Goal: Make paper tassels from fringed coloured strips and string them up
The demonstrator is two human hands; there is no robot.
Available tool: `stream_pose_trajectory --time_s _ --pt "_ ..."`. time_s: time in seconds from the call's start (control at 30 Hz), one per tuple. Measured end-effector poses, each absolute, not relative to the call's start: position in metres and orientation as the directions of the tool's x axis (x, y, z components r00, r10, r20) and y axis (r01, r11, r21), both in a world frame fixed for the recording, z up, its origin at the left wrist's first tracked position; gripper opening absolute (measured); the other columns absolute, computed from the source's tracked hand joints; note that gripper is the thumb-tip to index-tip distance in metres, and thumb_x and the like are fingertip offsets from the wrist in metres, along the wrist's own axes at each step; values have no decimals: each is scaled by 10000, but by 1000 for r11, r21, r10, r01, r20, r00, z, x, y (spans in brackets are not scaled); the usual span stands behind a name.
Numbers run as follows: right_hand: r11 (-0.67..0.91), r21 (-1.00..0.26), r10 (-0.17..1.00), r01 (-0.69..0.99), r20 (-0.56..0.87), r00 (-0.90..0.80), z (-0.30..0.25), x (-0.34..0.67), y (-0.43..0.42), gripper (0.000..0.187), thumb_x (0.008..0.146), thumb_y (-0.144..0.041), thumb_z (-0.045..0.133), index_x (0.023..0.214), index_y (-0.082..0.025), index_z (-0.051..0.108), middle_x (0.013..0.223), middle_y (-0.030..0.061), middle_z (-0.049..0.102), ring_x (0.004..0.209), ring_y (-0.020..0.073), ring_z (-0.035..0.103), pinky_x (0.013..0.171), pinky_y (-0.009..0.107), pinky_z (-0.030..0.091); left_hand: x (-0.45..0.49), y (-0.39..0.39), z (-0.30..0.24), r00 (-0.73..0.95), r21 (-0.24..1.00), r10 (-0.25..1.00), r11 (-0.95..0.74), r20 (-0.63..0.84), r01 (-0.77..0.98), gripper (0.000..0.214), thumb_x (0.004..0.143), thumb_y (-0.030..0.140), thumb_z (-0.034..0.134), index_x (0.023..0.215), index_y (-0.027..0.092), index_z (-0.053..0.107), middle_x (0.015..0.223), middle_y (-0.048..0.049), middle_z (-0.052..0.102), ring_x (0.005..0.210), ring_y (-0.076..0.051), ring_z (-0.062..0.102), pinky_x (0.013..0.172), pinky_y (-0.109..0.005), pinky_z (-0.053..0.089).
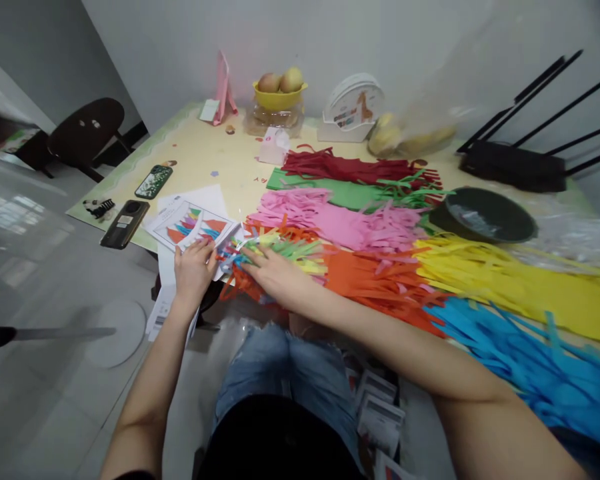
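Note:
My left hand (195, 270) is at the lower edge of a printed sheet (195, 223) picturing colourful tassels, its fingers bent over that edge. Close by on the right, my right hand (273, 270) reaches across a bundle of multicoloured fringed strips (300, 252), fingers closed on its left end. Clear plastic glints beside the fingertips. Fringed bundles lie in rows to the right: dark red (350, 167), green (340, 190), pink (343, 220), orange (365, 277), yellow (525, 283) and blue (520, 360). The undersides of both hands are hidden.
Two phones (125, 223) and a hair clip (99, 208) lie at the table's left. Along the wall stand a pink stand (223, 90), a yellow fruit bowl (280, 100), a white holder (347, 130) and a black router (513, 165). A dark bowl (483, 215) sits at right.

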State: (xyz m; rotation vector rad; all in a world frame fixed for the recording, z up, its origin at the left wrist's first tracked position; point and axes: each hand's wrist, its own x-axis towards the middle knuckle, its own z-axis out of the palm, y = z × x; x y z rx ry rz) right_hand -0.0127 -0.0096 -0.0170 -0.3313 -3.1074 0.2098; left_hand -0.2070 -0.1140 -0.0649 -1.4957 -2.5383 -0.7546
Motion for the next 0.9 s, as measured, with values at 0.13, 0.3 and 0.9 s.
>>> stream_pose_trajectory --time_s 0.13,0.3,0.9 --pt "973 -103 206 204 6 -979 -9 -35 -8 422 994 -84 371 1290 -23 665 1518 253 487 1318 394 548 1045 512 514 -203 -113 -63 -500 372 796 374 341 850 283 945 295 541 1087 203 768 1266 -141 721 1235 -308 659 1187 -582 295" --pt "955 -259 163 147 43 -986 -15 -59 3 394 1002 -82 383 1293 -62 649 1347 223 614 1214 281 611 1075 441 485 -190 -115 -64 -474 420 789 306 390 854 323 952 299 497 1087 195 770 1244 -142 733 1193 -281 682 1171 -508 361" --pt "931 -364 70 37 80 -994 -68 -71 1 474 921 -57 457 1363 91 539 1458 350 480 1461 367 414 1233 521 317 -363 -100 -84 -662 379 711 559 240 738 509 884 412 463 1165 56 695 1325 -242 640 1308 -341 553 1166 -479 359"
